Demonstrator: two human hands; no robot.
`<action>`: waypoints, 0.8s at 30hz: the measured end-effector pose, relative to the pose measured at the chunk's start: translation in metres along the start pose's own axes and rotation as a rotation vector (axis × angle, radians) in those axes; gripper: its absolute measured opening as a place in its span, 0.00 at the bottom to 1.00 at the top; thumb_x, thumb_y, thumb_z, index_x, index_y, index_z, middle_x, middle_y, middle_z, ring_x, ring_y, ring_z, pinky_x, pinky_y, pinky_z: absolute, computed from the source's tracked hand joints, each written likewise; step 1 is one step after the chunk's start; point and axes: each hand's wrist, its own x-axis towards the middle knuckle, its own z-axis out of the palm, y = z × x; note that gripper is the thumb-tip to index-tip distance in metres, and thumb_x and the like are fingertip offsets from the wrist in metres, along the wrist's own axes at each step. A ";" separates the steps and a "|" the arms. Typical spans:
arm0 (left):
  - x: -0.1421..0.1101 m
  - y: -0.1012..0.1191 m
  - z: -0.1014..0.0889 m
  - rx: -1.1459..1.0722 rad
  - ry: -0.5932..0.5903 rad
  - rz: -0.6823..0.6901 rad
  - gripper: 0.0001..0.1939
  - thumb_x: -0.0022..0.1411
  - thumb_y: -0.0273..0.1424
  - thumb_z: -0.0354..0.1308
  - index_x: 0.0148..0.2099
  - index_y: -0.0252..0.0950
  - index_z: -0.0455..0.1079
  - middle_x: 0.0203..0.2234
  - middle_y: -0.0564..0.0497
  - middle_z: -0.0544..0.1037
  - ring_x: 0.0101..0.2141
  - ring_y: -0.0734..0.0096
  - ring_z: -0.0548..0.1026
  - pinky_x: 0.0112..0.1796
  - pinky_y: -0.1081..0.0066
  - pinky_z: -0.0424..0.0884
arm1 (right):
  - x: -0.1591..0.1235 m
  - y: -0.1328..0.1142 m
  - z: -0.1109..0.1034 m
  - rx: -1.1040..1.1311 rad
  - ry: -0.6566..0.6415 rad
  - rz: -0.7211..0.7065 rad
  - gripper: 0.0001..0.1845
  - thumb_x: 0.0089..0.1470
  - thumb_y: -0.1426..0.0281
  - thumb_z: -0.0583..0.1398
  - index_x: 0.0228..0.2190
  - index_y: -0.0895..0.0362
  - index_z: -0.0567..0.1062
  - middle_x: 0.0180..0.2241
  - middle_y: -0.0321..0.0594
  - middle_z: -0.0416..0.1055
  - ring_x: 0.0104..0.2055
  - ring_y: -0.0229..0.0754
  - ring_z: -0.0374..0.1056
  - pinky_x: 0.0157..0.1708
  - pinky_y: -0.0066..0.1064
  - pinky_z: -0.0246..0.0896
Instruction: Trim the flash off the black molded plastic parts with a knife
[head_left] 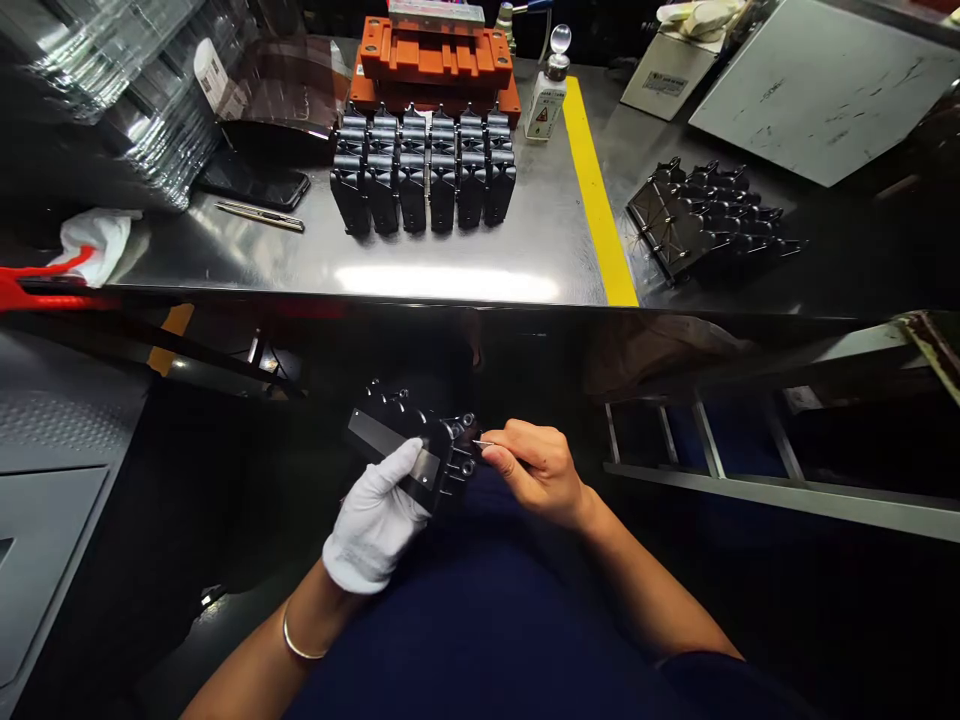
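My left hand (375,520), in a white glove, grips a black plastic moulded part (412,445) held over my lap, below the table's edge. My right hand (536,470) is bare and pinched on a thin metal tool (484,443), whose tip touches the right end of the part. On the steel table (480,255) above stand several more black parts in tidy rows (424,175). Another heap of black parts (705,220) lies to the right of a yellow stripe (596,195).
An orange fixture block (435,55) sits behind the rows, with a small pump bottle (546,95) beside it. A phone (255,180), a slim blade (259,215) and a white cloth (97,240) lie at the left. Clear trays (97,70) are stacked far left. A metal rack (750,470) is at the right.
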 end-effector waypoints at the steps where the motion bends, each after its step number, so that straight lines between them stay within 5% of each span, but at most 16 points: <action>1: 0.000 0.000 -0.001 0.007 -0.002 0.004 0.19 0.69 0.23 0.40 0.50 0.29 0.72 0.30 0.48 0.82 0.32 0.74 0.81 0.42 0.77 0.75 | 0.000 0.000 0.000 0.002 -0.006 0.005 0.12 0.60 0.69 0.55 0.31 0.59 0.78 0.20 0.37 0.69 0.20 0.33 0.59 0.20 0.26 0.56; 11: -0.003 -0.005 0.003 0.050 0.064 0.039 0.20 0.67 0.20 0.42 0.31 0.31 0.74 0.21 0.51 0.79 0.24 0.79 0.79 0.31 0.85 0.74 | -0.002 0.002 -0.002 0.039 0.019 -0.023 0.11 0.59 0.70 0.55 0.32 0.57 0.77 0.22 0.38 0.72 0.20 0.34 0.60 0.20 0.27 0.58; 24: -0.003 -0.005 0.000 0.082 0.049 0.087 0.15 0.64 0.19 0.48 0.31 0.32 0.74 0.25 0.52 0.80 0.26 0.78 0.79 0.34 0.82 0.76 | -0.002 0.003 -0.001 0.032 0.005 -0.007 0.12 0.60 0.70 0.55 0.32 0.58 0.77 0.22 0.38 0.72 0.20 0.34 0.60 0.20 0.27 0.57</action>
